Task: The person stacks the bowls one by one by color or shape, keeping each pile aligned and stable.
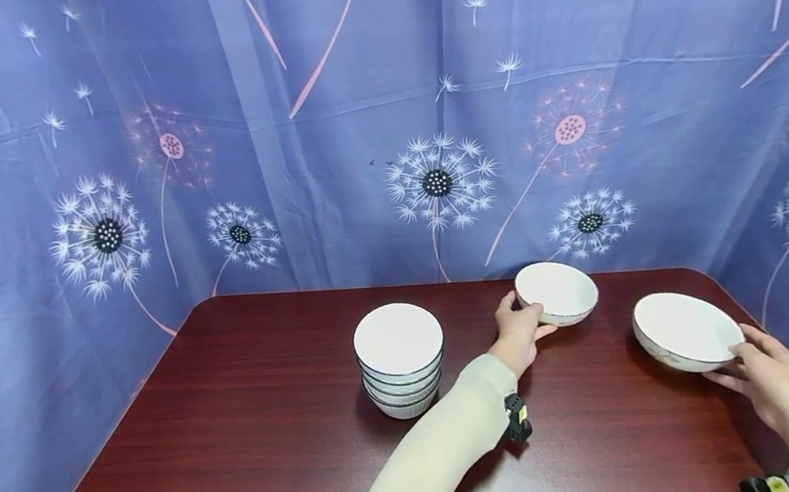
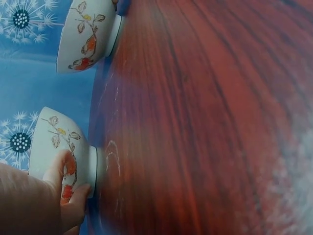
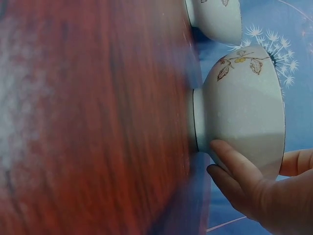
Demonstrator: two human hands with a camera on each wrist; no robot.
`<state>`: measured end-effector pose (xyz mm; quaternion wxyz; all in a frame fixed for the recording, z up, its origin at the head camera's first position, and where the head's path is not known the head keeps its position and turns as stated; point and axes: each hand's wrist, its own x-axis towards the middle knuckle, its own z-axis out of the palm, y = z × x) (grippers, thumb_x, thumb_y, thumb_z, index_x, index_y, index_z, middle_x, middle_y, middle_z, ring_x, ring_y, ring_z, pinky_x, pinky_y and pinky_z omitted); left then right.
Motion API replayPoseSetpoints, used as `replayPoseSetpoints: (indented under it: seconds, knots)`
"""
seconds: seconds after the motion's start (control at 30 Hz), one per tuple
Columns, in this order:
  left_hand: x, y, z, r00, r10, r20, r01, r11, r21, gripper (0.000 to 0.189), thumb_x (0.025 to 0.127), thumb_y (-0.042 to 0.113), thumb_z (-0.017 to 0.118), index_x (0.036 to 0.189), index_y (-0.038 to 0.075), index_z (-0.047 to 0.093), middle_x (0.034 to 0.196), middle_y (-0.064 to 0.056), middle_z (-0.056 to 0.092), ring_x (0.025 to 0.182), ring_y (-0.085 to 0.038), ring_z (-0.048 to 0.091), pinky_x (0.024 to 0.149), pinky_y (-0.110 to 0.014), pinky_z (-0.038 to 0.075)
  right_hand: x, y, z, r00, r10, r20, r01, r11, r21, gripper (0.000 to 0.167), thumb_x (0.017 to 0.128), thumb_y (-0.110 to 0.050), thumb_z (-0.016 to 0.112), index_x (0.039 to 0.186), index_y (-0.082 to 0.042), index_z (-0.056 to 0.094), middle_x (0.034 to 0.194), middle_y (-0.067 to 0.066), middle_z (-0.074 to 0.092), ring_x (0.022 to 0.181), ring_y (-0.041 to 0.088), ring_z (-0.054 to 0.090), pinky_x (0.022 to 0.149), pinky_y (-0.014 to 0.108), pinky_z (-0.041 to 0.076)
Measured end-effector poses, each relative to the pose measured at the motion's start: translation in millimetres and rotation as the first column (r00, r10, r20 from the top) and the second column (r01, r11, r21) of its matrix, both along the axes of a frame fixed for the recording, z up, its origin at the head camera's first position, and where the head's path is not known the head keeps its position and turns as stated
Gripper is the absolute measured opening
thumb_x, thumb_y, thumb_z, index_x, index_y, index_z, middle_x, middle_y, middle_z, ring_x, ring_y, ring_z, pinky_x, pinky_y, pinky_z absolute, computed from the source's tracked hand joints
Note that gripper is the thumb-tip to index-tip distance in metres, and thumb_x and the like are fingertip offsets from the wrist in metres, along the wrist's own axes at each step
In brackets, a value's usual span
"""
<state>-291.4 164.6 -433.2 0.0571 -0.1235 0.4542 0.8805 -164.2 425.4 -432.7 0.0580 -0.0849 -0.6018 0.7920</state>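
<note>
My left hand [image 1: 518, 336] grips a white bowl [image 1: 556, 290] by its near left side, at the back of the table. In the left wrist view this bowl [image 2: 46, 139] is upright, with leaves and orange flowers painted on its outside; fingers lie across the pattern toward the foot. Farther right, my right hand [image 1: 775, 382] holds a second white bowl [image 1: 682, 330] with the thumb at the rim and fingers beneath the side. The right wrist view shows this bowl's [image 3: 244, 107] leafy pattern and its foot close over the table. A gap separates both bowls.
Left of my left hand stands a stack of several white bowls [image 1: 396, 342] with dark rims. The dark red wooden table [image 1: 254, 434] ends at the back and right against a blue dandelion-print curtain [image 1: 358, 201]. My left forearm [image 1: 442, 449] reaches across beside the stack.
</note>
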Motion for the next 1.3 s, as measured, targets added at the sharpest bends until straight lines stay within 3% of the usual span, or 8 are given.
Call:
replayPoseSetpoints:
  seconds: [0.13, 0.27, 0.43, 0.77, 1.0, 1.3]
  knots:
    - [1.8, -1.7, 1.0, 1.0, 0.003, -0.004, -0.003, 1.0, 0.0, 0.064, 0.078, -0.018, 0.052, 0.139, -0.004, 0.042, 0.134, -0.033, 0.043, 0.103, -0.041, 0.061, 0.075, -0.053, 0.057, -0.2, -0.7, 0.3, 1.0, -0.005, 0.006, 0.005, 1.0, 0.007, 0.062, 0.1, -0.002, 0.034, 0.151, -0.01, -0.001, 0.088, -0.021, 0.052, 0.08, 0.002, 0.063, 0.069, 0.025, 0.059]
    - [4.2, -3.5, 2.6, 1.0, -0.001, -0.005, 0.001, 1.0, -0.005, 0.064, 0.078, -0.018, 0.052, 0.139, -0.005, 0.042, 0.134, -0.033, 0.043, 0.103, -0.04, 0.061, 0.075, -0.052, 0.057, 0.1, -0.5, 0.3, 1.0, -0.01, 0.014, 0.01, 1.0, 0.01, 0.06, 0.1, -0.003, 0.035, 0.15, -0.012, 0.003, 0.09, -0.02, 0.051, 0.08, 0.002, 0.063, 0.069, 0.024, 0.059]
    - [6.9, -4.1, 3.7, 1.0, 0.005, 0.004, -0.005, 1.0, 0.003, 0.065, 0.077, -0.018, 0.052, 0.14, -0.005, 0.042, 0.136, -0.032, 0.043, 0.103, -0.039, 0.061, 0.075, -0.052, 0.057, -0.5, 0.1, 1.4, 0.999, -0.013, 0.043, 0.012, 1.0, 0.023, 0.062, 0.1, -0.005, 0.035, 0.151, -0.012, 0.0, 0.107, -0.012, 0.043, 0.081, 0.0, 0.062, 0.071, 0.023, 0.058]
    - [18.5, -7.1, 5.4, 1.0, 0.017, 0.008, -0.017, 1.0, -0.019, 0.065, 0.074, -0.018, 0.051, 0.138, -0.005, 0.045, 0.13, -0.035, 0.045, 0.1, -0.039, 0.062, 0.072, -0.053, 0.057, -1.5, 0.4, 2.8, 0.997, -0.016, 0.075, 0.013, 0.999, 0.044, 0.07, 0.1, -0.005, 0.034, 0.15, -0.004, -0.016, 0.123, 0.002, 0.033, 0.082, -0.001, 0.061, 0.072, 0.023, 0.058]
    - [23.8, -11.5, 6.7, 1.0, 0.009, -0.001, -0.009, 1.0, -0.005, 0.066, 0.074, -0.018, 0.051, 0.139, -0.006, 0.044, 0.132, -0.035, 0.044, 0.101, -0.04, 0.062, 0.072, -0.053, 0.057, -0.9, 0.8, 0.7, 0.998, -0.01, 0.055, 0.008, 0.999, 0.039, 0.068, 0.1, -0.004, 0.034, 0.151, -0.007, -0.011, 0.11, -0.009, 0.039, 0.081, 0.001, 0.062, 0.072, 0.024, 0.059]
    - [35.2, -19.9, 14.2, 1.0, -0.016, -0.012, 0.016, 1.0, -0.004, 0.066, 0.073, -0.017, 0.051, 0.138, -0.005, 0.045, 0.128, -0.034, 0.045, 0.099, -0.038, 0.062, 0.071, -0.053, 0.057, -0.6, 1.7, 1.3, 0.998, -0.011, 0.055, 0.009, 0.999, 0.032, 0.071, 0.1, -0.004, 0.034, 0.149, -0.003, -0.017, 0.113, -0.007, 0.038, 0.081, 0.001, 0.062, 0.073, 0.025, 0.059]
